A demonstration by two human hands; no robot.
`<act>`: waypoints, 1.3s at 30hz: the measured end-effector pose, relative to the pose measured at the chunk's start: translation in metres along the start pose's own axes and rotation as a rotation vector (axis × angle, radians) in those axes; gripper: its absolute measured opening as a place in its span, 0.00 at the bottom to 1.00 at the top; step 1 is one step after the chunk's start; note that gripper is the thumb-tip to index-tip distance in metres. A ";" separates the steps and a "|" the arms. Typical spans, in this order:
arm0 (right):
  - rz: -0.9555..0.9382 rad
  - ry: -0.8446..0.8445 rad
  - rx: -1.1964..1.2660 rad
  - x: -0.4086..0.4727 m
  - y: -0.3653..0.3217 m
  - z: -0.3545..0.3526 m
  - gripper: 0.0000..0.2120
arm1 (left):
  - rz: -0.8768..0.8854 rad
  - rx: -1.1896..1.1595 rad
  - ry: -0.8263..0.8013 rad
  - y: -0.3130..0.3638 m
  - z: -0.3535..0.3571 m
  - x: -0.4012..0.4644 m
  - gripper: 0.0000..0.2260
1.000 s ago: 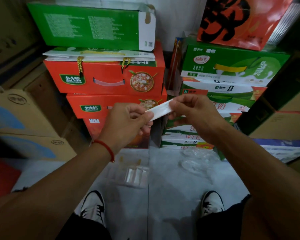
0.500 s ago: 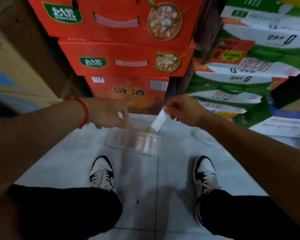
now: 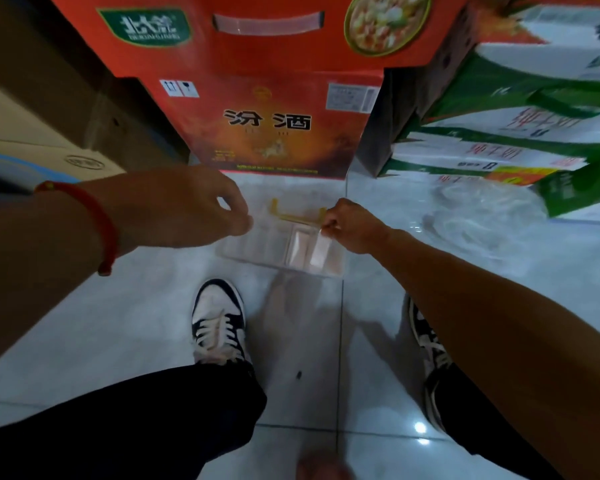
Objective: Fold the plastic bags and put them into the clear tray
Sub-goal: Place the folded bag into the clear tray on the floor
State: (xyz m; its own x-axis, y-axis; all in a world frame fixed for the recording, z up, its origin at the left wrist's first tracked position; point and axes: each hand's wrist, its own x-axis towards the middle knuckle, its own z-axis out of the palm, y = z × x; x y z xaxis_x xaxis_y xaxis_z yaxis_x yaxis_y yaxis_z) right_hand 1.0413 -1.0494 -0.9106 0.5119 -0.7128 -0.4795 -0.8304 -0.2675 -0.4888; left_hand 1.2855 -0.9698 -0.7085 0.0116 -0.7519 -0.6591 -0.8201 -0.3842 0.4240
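The clear tray (image 3: 257,251) sits on the pale tiled floor (image 3: 136,323), just in front of the red liquor box (image 3: 271,126) and ahead of the person's two black-and-white sneakers. Inside the tray's right end, folded plastic bags stand side by side as whitish strips; one folded bag (image 3: 297,249) fills the slot left of the newest one.

The right hand (image 3: 352,225) hovers over the tray's right end, its grip pinching the top edge of a folded plastic bag (image 3: 320,250) between thumb and forefinger, the strip reaching down into the tray's rightmost slot. Whether the bag's lower end already touches the tray bottom cannot be told.

The left hand (image 3: 194,206), with a red string bracelet (image 3: 101,223) on its wrist, hangs above the tray's left end with fingers loosely curled and holding nothing, its grip released.

A yellow handle-like piece (image 3: 293,216) shows at the tray's far edge, between the two hands. To the right of the tray, well apart, a heap of loose clear plastic bags (image 3: 482,220) lies on the floor beside green-and-white milk cartons (image 3: 499,140). Left of the tray stand brown cardboard boxes (image 3: 49,109).
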 end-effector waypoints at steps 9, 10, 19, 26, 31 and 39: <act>-0.003 0.173 -0.065 0.001 0.004 0.030 0.10 | -0.023 -0.046 -0.044 -0.001 0.000 0.000 0.03; 0.002 0.208 -0.106 0.000 0.003 0.035 0.10 | -0.024 -0.031 -0.043 0.000 0.001 0.000 0.05; 0.060 0.434 -0.088 -0.010 -0.004 0.064 0.08 | 0.009 -0.006 -0.035 0.004 0.004 0.003 0.02; -0.046 0.469 -0.183 -0.034 0.007 0.087 0.23 | -0.003 -0.053 -0.060 0.003 0.004 0.003 0.02; -0.044 0.496 -0.155 -0.037 0.008 0.090 0.24 | 0.010 -0.046 -0.039 0.003 0.005 0.002 0.02; 0.063 0.461 -0.070 -0.042 0.019 0.084 0.23 | 0.021 -0.046 -0.045 0.003 0.003 0.003 0.01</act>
State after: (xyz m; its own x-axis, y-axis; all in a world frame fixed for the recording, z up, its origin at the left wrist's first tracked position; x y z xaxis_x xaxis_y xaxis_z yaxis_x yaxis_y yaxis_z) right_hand 1.0228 -0.9701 -0.9614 0.3220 -0.9385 -0.1248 -0.8776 -0.2464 -0.4112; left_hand 1.2809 -0.9720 -0.7113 -0.0317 -0.7355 -0.6768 -0.7926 -0.3941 0.4653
